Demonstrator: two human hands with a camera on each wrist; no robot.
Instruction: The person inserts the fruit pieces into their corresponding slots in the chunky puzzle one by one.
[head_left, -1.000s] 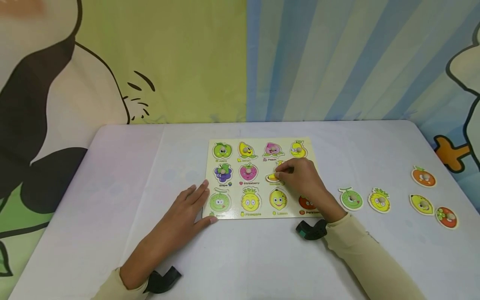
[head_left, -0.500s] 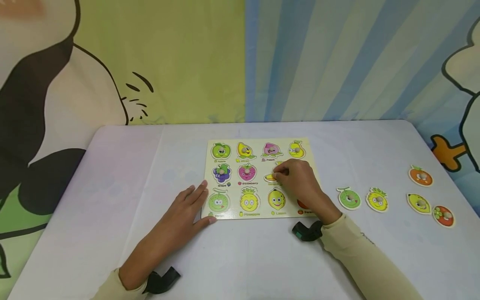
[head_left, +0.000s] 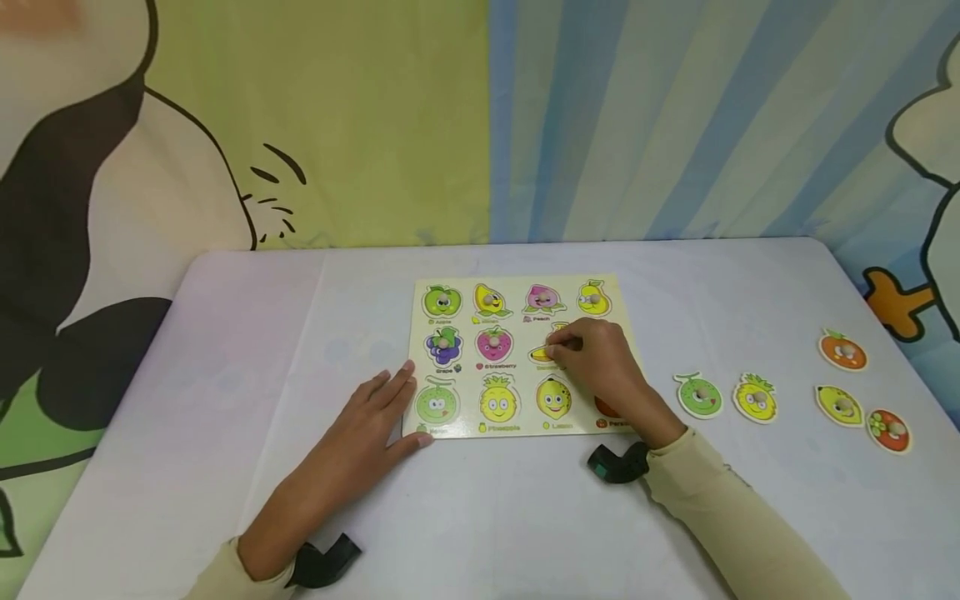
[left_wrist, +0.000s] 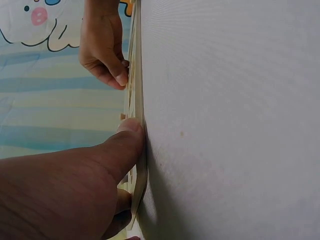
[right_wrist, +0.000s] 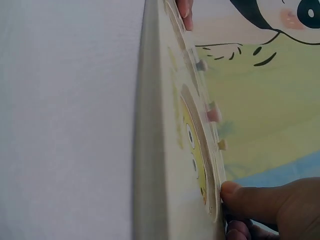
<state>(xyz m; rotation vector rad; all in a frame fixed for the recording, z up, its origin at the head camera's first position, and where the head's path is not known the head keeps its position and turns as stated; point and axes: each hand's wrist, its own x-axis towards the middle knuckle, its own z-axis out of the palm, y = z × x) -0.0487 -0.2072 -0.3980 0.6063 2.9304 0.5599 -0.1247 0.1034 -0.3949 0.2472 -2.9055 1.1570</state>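
A fruit puzzle board (head_left: 527, 400) lies flat on the white table. My right hand (head_left: 603, 358) is over its middle row, thumb and fingertips pinching the banana puzzle piece (head_left: 538, 355), which is partly covered by the fingers. That piece sits at its banana-shaped slot; whether it is fully seated cannot be told. My left hand (head_left: 371, 421) rests at the board's lower left corner, fingers spread on the edge and thumb (left_wrist: 131, 126) against the near side. Apple (head_left: 442, 302), peach (head_left: 542, 298), grape (head_left: 444, 346) and strawberry (head_left: 494, 343) pieces, among others, sit in the board.
Loose on the table to the right lie a melon piece (head_left: 699, 396), a pineapple piece (head_left: 756, 400), an orange piece (head_left: 842, 352), a lemon piece (head_left: 839, 407) and a red fruit piece (head_left: 888, 431). A printed curtain (head_left: 337, 125) hangs behind the table.
The banana piece's visible end has turned slightly and looks lower against the board under my right fingers. My left hand stays put on the board's edge.
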